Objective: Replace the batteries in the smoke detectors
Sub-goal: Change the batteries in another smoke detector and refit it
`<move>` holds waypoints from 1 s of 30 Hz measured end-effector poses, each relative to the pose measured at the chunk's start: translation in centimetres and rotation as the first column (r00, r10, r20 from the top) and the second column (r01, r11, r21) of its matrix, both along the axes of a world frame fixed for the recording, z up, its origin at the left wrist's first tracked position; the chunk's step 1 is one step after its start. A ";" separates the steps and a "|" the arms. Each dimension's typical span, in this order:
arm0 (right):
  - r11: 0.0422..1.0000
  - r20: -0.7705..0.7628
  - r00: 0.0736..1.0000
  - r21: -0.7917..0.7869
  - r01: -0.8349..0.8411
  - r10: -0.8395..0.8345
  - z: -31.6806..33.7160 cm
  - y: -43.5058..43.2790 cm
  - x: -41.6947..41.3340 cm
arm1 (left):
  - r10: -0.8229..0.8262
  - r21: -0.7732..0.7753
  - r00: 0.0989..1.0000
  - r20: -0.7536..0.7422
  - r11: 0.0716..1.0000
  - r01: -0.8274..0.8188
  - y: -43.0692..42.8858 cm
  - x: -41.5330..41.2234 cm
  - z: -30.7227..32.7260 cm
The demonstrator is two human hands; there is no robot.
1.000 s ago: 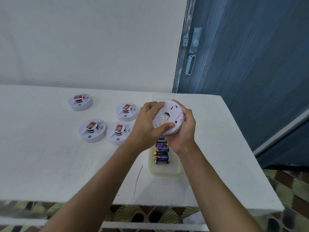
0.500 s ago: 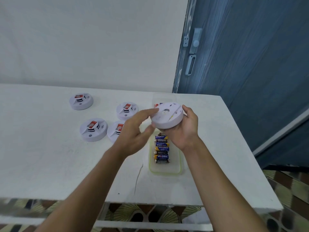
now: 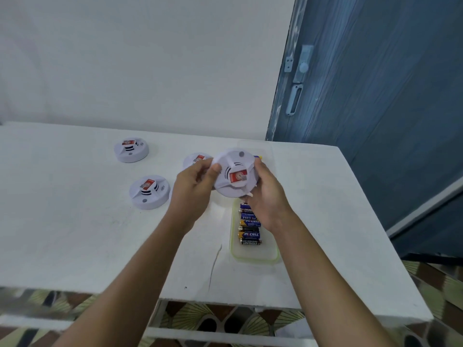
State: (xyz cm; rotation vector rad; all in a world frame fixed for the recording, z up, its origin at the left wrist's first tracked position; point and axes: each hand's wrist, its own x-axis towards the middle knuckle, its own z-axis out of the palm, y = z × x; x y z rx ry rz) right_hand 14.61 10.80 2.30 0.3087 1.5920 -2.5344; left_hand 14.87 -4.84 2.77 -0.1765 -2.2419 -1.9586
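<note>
Above the white table (image 3: 75, 234), both hands grip a round, smooth plastic detector (image 3: 235, 176).

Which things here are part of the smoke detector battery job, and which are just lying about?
Job: held smoke detector; far smoke detector; near smoke detector; half-hidden smoke detector; batteries; plastic tray.
Idle: blue door; door latch; patterned floor.

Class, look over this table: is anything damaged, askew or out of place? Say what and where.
One thing: a thin dark crack runs through the white tabletop toward its near edge, just left of the battery tray. Otherwise nothing stands out.
</note>
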 end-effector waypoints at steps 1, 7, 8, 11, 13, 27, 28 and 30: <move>1.000 -0.030 0.999 0.019 0.022 -0.021 -0.1 -0.1 0.0 | -0.001 0.094 0.999 0.053 0.996 -0.004 0.0 0.1 0.1; 0.982 -0.055 0.992 0.147 0.121 -0.114 -0.1 -1.0 -0.1 | 0.047 0.223 0.990 0.134 0.972 -0.077 -0.5 0.0 -0.5; 0.981 -0.043 0.992 0.148 0.125 -0.120 -0.1 -1.1 -0.1 | 0.021 0.234 0.988 0.150 0.971 -0.056 -0.6 0.0 -0.7; 0.981 -0.038 0.993 0.153 0.119 -0.115 -0.3 -1.1 -0.2 | -0.068 0.226 0.980 0.186 0.974 0.025 -1.2 0.0 -1.0; 0.976 -0.072 0.994 0.196 0.092 -0.080 -0.4 -0.9 -0.1 | -0.047 0.139 0.977 0.209 0.990 0.017 -1.6 -0.1 -1.0; 0.952 -0.018 1.000 0.306 0.011 -0.005 0.3 -1.0 -2.2 | -0.265 0.202 0.906 0.331 0.957 0.206 -3.1 -0.1 1.2; 0.974 -0.012 1.000 0.226 0.019 -0.017 0.2 -1.0 -2.3 | -0.253 0.280 0.907 0.338 0.947 0.160 -3.0 -0.2 1.2; 0.996 -0.015 1.000 0.084 0.020 -0.019 0.3 -1.4 -2.3 | -0.222 0.408 0.909 0.353 0.911 0.064 -2.6 -0.3 1.2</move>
